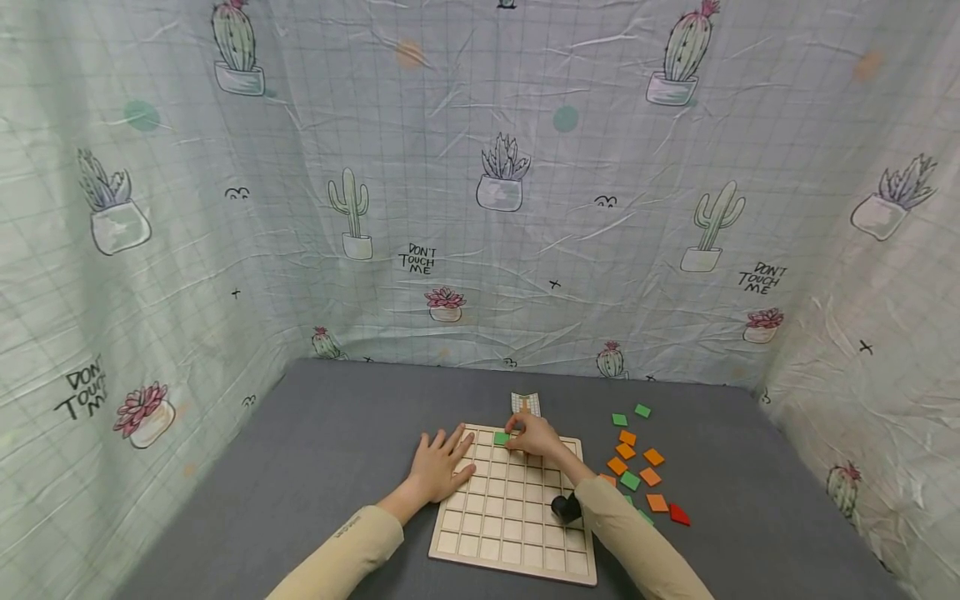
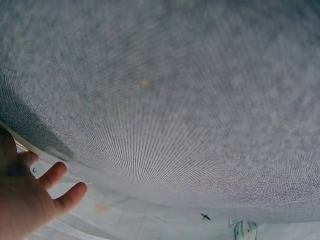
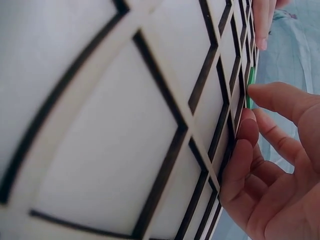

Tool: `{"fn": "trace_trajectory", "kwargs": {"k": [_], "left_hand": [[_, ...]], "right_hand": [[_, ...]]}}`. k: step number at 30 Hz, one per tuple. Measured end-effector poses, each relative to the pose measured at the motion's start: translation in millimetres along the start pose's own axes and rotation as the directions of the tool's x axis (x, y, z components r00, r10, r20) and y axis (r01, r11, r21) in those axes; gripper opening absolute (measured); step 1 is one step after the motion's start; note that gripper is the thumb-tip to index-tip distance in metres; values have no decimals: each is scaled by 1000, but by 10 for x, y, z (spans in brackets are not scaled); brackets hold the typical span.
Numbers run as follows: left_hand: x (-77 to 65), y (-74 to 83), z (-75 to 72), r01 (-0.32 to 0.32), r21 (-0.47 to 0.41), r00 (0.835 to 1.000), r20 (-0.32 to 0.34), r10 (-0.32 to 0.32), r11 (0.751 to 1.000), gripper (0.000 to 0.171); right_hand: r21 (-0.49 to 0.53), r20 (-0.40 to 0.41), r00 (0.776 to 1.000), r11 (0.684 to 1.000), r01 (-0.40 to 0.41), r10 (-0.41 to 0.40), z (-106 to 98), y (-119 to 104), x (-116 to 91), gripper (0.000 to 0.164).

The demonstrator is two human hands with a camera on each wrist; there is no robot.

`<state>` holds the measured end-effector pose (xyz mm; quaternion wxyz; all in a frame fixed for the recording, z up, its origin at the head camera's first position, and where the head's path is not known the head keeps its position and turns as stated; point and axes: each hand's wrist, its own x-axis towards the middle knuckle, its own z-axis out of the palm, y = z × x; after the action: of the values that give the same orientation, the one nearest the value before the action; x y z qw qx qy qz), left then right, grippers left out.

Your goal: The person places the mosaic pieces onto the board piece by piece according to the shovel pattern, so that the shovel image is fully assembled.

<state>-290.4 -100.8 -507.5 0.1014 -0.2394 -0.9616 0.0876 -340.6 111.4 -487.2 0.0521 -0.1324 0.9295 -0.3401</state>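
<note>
A square wooden grid board (image 1: 512, 530) lies on the grey table, divided into small square cells. My left hand (image 1: 437, 468) rests on its upper left edge with fingers spread, and part of that hand (image 2: 22, 200) shows low in the left wrist view. At the board's far edge, my right hand (image 1: 535, 435) pinches a green square tile (image 1: 501, 438) over a top-row cell. In the right wrist view the thumb touches the green tile's edge (image 3: 251, 80), while the other fingers curl close to the grid. Where the tile meets its cell is partly hidden.
Loose orange tiles (image 1: 654, 457), several green tiles (image 1: 642, 411) and a red piece (image 1: 679, 514) with a curved edge lie right of the board. Behind it stands a small patterned card (image 1: 525, 404). A cactus-print curtain (image 1: 465, 167) surrounds the table (image 1: 352, 433).
</note>
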Motion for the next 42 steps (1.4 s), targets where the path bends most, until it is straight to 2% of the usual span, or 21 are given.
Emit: {"fn": "trace_trajectory", "kwargs": {"k": [3, 6, 10, 13, 20, 28, 38, 42], "left_hand": [[-3, 3, -8, 1, -5, 1000, -4, -1, 1000, 58], [-6, 3, -18, -2, -12, 1000, -13, 2, 1000, 57], [-9, 0, -22, -8, -23, 1000, -19, 7, 1000, 57], [-8, 2, -28, -4, -24, 1000, -8, 4, 1000, 57], [3, 9, -33, 0, -41, 1000, 18, 1, 999, 58], [-8, -3, -19, 3, -36, 1000, -3, -3, 999, 57], [-3, -13, 53, -11, -20, 1000, -28, 10, 1000, 57], [-6, -19, 53, -13, -27, 1000, -24, 12, 1000, 57]], "right_hand": [[13, 19, 1000, 1000, -2, 2, -22, -11, -1, 16], [89, 60, 998, 996, -12, 7, -59, -6, -2, 17], [230, 116, 993, 972, -53, 26, -112, 33, -2, 20], [278, 141, 990, 958, -71, 32, -152, 63, -16, 23], [293, 165, 986, 956, -26, -24, -269, 84, -103, 26], [332, 157, 984, 943, 27, -83, -470, 156, -224, 30], [324, 95, 992, 945, 52, -87, -793, 339, -462, 37], [317, 71, 996, 948, 29, -54, -936, 427, -566, 39]]}}
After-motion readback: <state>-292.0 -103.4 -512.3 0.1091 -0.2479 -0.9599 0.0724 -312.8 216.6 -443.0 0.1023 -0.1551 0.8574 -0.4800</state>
